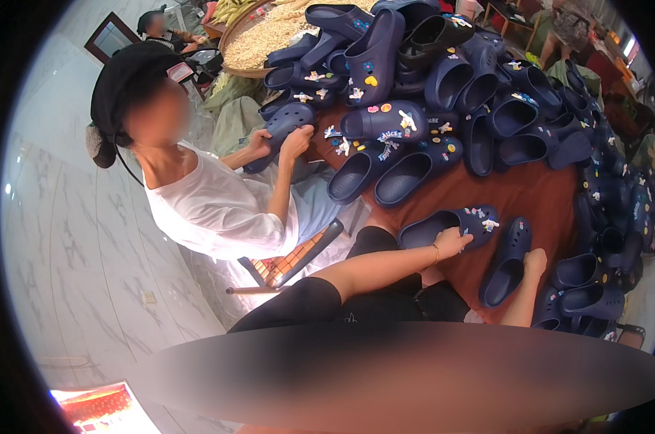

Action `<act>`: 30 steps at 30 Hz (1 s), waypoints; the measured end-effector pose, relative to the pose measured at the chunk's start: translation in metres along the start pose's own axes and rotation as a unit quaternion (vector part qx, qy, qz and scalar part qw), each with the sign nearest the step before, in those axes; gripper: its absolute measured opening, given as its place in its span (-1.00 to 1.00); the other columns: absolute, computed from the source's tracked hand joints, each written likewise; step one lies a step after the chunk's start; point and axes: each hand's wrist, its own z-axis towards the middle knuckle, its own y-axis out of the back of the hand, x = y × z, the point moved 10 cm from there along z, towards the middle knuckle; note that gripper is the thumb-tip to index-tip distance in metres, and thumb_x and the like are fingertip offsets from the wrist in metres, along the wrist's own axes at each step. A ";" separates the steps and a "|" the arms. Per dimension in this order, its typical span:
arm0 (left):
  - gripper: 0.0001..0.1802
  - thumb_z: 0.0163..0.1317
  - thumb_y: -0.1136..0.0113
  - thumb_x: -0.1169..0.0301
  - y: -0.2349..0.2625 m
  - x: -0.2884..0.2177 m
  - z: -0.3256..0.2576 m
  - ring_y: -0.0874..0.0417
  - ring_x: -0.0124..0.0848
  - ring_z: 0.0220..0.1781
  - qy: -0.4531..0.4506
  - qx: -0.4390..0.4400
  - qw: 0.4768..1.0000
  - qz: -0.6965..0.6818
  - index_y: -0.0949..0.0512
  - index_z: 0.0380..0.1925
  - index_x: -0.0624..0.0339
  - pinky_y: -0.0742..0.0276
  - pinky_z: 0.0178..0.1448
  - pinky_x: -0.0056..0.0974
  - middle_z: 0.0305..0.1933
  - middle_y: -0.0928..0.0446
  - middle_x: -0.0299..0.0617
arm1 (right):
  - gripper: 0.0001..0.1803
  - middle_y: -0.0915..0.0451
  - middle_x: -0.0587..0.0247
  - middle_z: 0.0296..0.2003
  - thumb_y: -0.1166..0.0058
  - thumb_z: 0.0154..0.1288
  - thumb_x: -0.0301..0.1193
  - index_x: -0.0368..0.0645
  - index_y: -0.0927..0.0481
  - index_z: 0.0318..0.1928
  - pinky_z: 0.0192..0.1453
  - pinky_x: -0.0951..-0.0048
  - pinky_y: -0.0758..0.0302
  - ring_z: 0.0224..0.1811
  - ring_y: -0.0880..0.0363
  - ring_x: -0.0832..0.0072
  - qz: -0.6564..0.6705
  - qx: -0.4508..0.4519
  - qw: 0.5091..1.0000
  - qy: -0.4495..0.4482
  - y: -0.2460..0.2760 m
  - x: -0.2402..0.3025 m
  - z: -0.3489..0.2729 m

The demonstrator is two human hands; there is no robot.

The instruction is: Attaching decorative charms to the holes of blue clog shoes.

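My left hand (pixel 454 243) is closed on the near side of a navy clog (pixel 421 231) whose toe carries several colourful charms. To its right lies a plain navy clog (pixel 503 278) with bare holes and no charms in view. My right hand (pixel 535 262) is closed beside the toe of that plain clog; whatever its fingers hold is hidden. Just beyond my left hand, a pair of decorated navy clogs (pixel 407 179) rests on the reddish-brown cloth (pixel 454 194).
A large pile of navy clogs (pixel 479 83) covers the far side and the right. At left sits a co-worker (pixel 212 195) in a white shirt, both hands on a plain clog (pixel 290 119). Behind stands a round basket (pixel 259 43) of pale kernels. A low woven stool (pixel 291 260) is under the co-worker.
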 end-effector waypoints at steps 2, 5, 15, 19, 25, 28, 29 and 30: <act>-0.61 0.11 -0.04 0.06 -0.004 0.002 -0.001 -0.60 -0.13 -0.22 0.009 0.021 1.000 0.006 -0.57 -0.27 0.13 -0.41 -0.05 -0.13 -0.38 -0.60 -0.08 | -0.77 -0.55 -0.18 -0.24 0.11 0.10 -0.49 -0.34 -0.58 -0.32 -0.06 0.15 -0.46 -0.13 -0.53 -0.01 -0.002 -0.016 1.000 0.004 0.004 0.002 -0.003; -0.60 0.10 -0.06 0.07 -0.003 0.000 -0.001 -0.60 -0.14 -0.23 0.006 0.021 1.000 0.006 -0.57 -0.27 0.16 -0.42 -0.08 -0.16 -0.37 -0.59 -0.07 | -0.77 -0.56 -0.17 -0.24 0.13 0.13 -0.49 -0.34 -0.58 -0.33 -0.07 0.14 -0.46 -0.14 -0.54 0.00 -0.006 -0.034 0.999 0.012 0.007 0.005 -0.006; -0.58 0.10 -0.04 0.06 0.001 -0.004 -0.002 -0.60 -0.12 -0.21 -0.008 0.005 1.000 0.013 -0.55 -0.23 0.16 -0.40 -0.03 -0.12 -0.35 -0.59 -0.07 | -0.71 -0.57 -0.12 -0.41 -0.04 0.13 -0.33 -0.38 -0.54 -0.38 -0.31 0.22 -0.52 -0.34 -0.59 0.15 0.067 0.051 0.996 -0.028 -0.009 -0.021 0.009; -0.58 0.09 -0.04 0.05 -0.004 -0.001 -0.002 -0.60 -0.12 -0.23 0.004 0.025 1.000 0.013 -0.56 -0.25 0.16 -0.41 -0.04 -0.12 -0.36 -0.59 -0.07 | -0.65 -0.48 0.09 -0.63 -0.14 0.12 -0.25 -0.36 -0.52 -0.47 -0.61 0.33 -0.45 -0.66 -0.48 0.34 0.286 0.158 0.943 -0.057 -0.037 -0.035 0.011; -0.59 0.09 -0.06 0.06 -0.002 0.002 -0.001 -0.61 -0.13 -0.26 0.023 0.014 1.000 0.012 -0.57 -0.31 0.17 -0.44 -0.11 -0.14 -0.39 -0.59 -0.07 | -0.70 -0.50 0.12 -0.62 -0.17 0.09 -0.30 -0.34 -0.53 -0.51 -0.63 0.30 -0.45 -0.67 -0.47 0.35 0.292 0.162 0.941 -0.050 -0.044 -0.043 0.021; -0.60 0.09 -0.06 0.06 -0.002 0.001 -0.001 -0.61 -0.14 -0.28 0.018 0.017 1.000 0.006 -0.57 -0.31 0.17 -0.44 -0.13 -0.15 -0.41 -0.59 -0.08 | -0.73 -0.55 -0.04 -0.57 -0.11 0.09 -0.35 -0.39 -0.54 -0.46 -0.57 0.24 -0.50 -0.62 -0.55 0.24 0.207 0.127 0.970 -0.015 -0.039 -0.039 0.025; -0.61 0.09 -0.06 0.07 -0.002 -0.001 -0.001 -0.61 -0.14 -0.29 0.011 0.014 1.000 -0.005 -0.57 -0.32 0.17 -0.44 -0.13 -0.14 -0.43 -0.59 -0.09 | -0.73 -0.55 -0.04 -0.57 -0.11 0.09 -0.35 -0.39 -0.54 -0.46 -0.57 0.24 -0.50 -0.62 -0.55 0.24 0.182 0.126 0.975 -0.031 -0.041 -0.042 0.025; -0.61 0.09 -0.06 0.07 0.003 -0.004 -0.002 -0.61 -0.14 -0.30 -0.003 -0.009 1.000 -0.010 -0.57 -0.33 0.17 -0.44 -0.14 -0.14 -0.44 -0.59 -0.09 | -0.74 -0.55 -0.10 -0.52 -0.06 0.09 -0.37 -0.40 -0.52 -0.43 -0.50 0.21 -0.51 -0.51 -0.58 0.21 0.128 0.097 0.987 -0.025 -0.038 -0.041 0.026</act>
